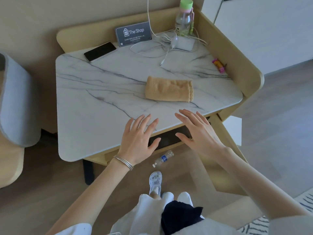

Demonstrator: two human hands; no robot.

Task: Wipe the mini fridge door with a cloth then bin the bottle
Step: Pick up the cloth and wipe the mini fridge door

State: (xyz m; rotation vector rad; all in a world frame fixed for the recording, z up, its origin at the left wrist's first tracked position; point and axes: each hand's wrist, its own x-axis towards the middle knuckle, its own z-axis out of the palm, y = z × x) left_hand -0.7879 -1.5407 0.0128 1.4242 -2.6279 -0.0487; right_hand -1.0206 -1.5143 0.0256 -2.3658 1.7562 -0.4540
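Head view: both hands spread and empty over the near edge of the marble worktop (101, 99), left hand (138, 141), right hand (201, 134). Folded tan cloth (168, 90) lying mid-worktop, toward the right edge. Clear bottle (163, 158) lying on the floor (271, 116) below the near edge.

A white marble-patterned desk (94, 99) with a raised pale wood rim (237, 53) stands against a beige wall (42, 14). A grey padded chair (17, 102) sits to its left. The floor (279, 102) is light wood, and a striped rug (304, 202) shows at the lower right.
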